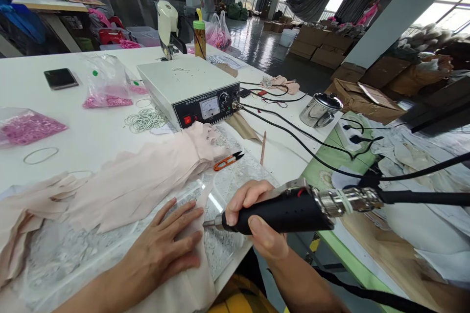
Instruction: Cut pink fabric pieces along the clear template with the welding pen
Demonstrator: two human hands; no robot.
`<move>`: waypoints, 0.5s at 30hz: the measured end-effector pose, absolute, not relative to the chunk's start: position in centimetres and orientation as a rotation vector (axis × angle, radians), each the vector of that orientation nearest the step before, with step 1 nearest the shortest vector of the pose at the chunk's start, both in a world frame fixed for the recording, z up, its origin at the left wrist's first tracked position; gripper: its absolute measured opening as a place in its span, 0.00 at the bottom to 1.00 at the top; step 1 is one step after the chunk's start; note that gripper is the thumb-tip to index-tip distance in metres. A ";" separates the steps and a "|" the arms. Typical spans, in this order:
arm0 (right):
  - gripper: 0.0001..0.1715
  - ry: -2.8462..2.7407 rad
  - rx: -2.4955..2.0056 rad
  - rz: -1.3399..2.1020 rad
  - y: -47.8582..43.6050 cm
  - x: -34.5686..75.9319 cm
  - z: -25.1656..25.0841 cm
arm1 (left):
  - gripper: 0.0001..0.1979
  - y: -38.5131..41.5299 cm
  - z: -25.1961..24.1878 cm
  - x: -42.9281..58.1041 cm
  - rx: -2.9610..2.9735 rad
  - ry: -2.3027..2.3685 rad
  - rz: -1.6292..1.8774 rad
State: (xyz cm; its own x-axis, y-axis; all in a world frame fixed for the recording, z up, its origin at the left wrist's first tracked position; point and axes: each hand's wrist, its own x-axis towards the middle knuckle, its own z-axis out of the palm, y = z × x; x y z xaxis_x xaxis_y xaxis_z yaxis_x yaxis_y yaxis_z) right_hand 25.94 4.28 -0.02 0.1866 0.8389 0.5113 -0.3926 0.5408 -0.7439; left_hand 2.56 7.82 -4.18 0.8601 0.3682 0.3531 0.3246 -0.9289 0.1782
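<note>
My left hand (167,244) lies flat with fingers spread on pale pink fabric (135,183), pressing it onto a clear plastic sheet (223,183) near the table's front edge. My right hand (257,215) is wrapped round a black handheld tool (290,210) with a metal tip pointing left, close to my left fingertips. A thick black cable (422,198) runs from the tool's metal rear end to the right. The pink fabric strips stretch left across the white table (88,132).
A white control box (191,88) with a meter stands mid-table. Orange-handled snips (227,160) and a pencil (263,147) lie beside the fabric. Bags of pink pieces (27,127), white rings (145,120), a phone (60,78), a steel pot (320,110) and a bottle (199,36) sit around. A person stands far behind.
</note>
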 end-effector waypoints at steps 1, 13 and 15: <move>0.08 -1.056 -0.499 0.924 4.4 25.9 0.0 | 0.09 7.9 -4.2 2.6 2.924 0.544 0.596; 0.09 -1.053 -0.460 0.830 5.7 25.3 0.1 | 0.10 8.3 -3.9 3.1 2.938 0.504 0.674; 0.07 -1.071 -0.453 0.823 5.8 25.2 0.1 | 0.12 8.2 -3.9 3.2 2.908 0.529 0.727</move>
State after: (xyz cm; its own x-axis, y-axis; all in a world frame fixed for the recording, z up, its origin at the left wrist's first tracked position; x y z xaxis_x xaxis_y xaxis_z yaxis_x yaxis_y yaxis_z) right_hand 25.21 5.83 0.12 0.2319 0.7758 0.5868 -0.3677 0.6284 -0.6855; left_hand 3.16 8.21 -3.91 0.8260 0.3543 0.4384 0.3078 -0.9351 0.1756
